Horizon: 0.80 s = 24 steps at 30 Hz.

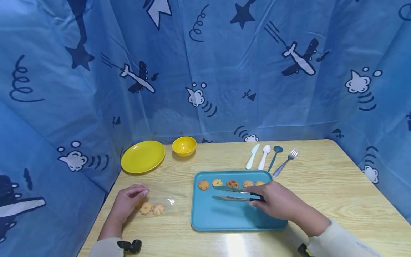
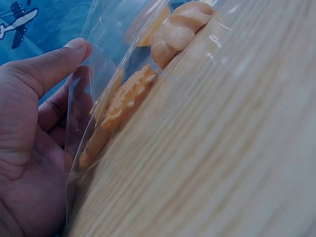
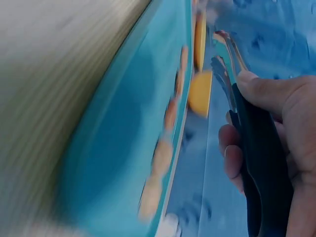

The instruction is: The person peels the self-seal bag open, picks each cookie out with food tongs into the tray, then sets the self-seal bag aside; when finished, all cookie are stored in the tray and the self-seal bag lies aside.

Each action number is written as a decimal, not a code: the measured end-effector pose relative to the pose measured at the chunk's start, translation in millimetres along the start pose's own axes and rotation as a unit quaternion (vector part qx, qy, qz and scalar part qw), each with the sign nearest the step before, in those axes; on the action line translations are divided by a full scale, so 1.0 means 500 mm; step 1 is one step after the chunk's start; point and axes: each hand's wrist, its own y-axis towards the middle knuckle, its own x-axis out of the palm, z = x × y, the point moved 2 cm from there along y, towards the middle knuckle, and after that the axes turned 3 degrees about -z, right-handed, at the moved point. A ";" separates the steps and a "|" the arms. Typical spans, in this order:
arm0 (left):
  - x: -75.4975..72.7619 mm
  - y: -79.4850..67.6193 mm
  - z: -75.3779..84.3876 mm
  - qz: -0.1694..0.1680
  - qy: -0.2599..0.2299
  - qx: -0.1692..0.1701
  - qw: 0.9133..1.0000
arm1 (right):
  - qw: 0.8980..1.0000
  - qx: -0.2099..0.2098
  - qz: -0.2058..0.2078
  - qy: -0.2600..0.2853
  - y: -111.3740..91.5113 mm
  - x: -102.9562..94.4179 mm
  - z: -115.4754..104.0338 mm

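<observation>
Your right grip (image 1: 279,200), right of centre in the head view, is closed around black-handled tongs (image 1: 236,189). Their two arms stand apart over the blue tray (image 1: 218,216), with nothing between them. Your left grip (image 1: 128,201), at lower left, pinches the edge of the clear bag (image 1: 171,201), where cookies (image 1: 146,208) lie on the table (image 1: 340,200). A row of cookies (image 1: 232,184) runs along the tray's upper edge, its right end partly behind your right hand.

The step in hand looks like tong work between bag and tray. Lift the film well off the cookies so the tips won't snag it. Take each cookie across its flat faces with light pressure; these look crumbly, and the ridged edges could chip. Come in low, and avoid brushing the row with the tong arms.

You'll find no readable brand or label; the curtain (image 1: 224,71) shows printed planes and stars, without legible lettering.
</observation>
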 end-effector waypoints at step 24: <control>0.004 0.002 -0.006 0.007 0.012 0.024 1.000 | 0.986 -0.104 -0.115 -0.059 0.297 0.120 -0.167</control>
